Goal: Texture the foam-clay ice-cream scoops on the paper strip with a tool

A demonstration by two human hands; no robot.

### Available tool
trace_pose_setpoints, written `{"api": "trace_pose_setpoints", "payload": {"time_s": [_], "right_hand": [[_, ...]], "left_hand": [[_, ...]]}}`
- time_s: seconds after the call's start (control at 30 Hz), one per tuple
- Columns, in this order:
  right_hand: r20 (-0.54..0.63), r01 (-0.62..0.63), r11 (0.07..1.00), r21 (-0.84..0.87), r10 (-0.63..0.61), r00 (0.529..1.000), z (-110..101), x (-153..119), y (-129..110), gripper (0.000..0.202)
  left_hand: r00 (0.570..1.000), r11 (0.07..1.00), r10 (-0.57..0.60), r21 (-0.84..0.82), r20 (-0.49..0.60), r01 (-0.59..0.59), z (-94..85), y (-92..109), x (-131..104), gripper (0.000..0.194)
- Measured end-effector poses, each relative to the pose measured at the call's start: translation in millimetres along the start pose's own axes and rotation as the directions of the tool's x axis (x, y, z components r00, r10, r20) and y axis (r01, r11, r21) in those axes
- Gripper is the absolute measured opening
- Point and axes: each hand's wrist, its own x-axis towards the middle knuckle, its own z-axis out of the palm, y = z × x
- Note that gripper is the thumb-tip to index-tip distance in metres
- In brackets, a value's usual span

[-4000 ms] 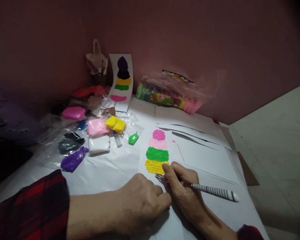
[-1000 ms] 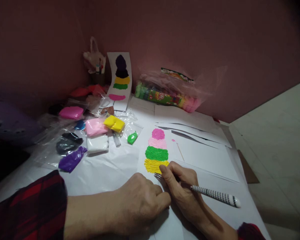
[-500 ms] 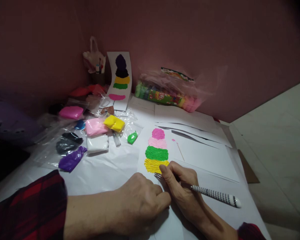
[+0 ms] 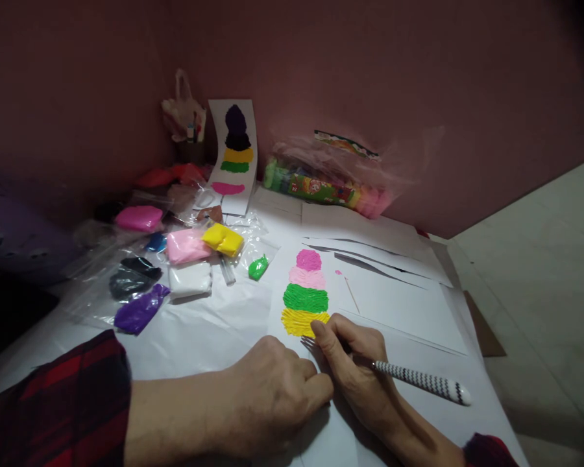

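Note:
My right hand (image 4: 357,366) grips a fork (image 4: 418,381) with a zigzag-patterned handle. The tines touch the lower edge of the yellow clay band (image 4: 304,322) on the white paper. Above that band are a green band (image 4: 305,298), a light pink band (image 4: 307,278) and a darker pink piece (image 4: 309,259), all with ridged surfaces. My left hand (image 4: 282,395) rests closed on the paper just left of my right hand, its fingers curled under; whatever it may hold is hidden.
Bagged clay in yellow (image 4: 222,240), purple (image 4: 140,311) and other colours lies left. A picture card (image 4: 238,175) leans at the back beside a clay pack (image 4: 321,187). A thin stick (image 4: 352,295) lies right of the clay bands.

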Motion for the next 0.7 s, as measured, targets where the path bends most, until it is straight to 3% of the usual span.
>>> {"api": "trace_pose_setpoints", "payload": {"time_s": [0.7], "right_hand": [[0.006, -0.012, 1.0, 0.002, 0.012, 1.0, -0.3, -0.5, 0.0, 0.044]], "left_hand": [[0.999, 1.0, 0.011, 0.005, 0.03, -0.011, 0.4, -0.9, 1.4, 0.016]]}}
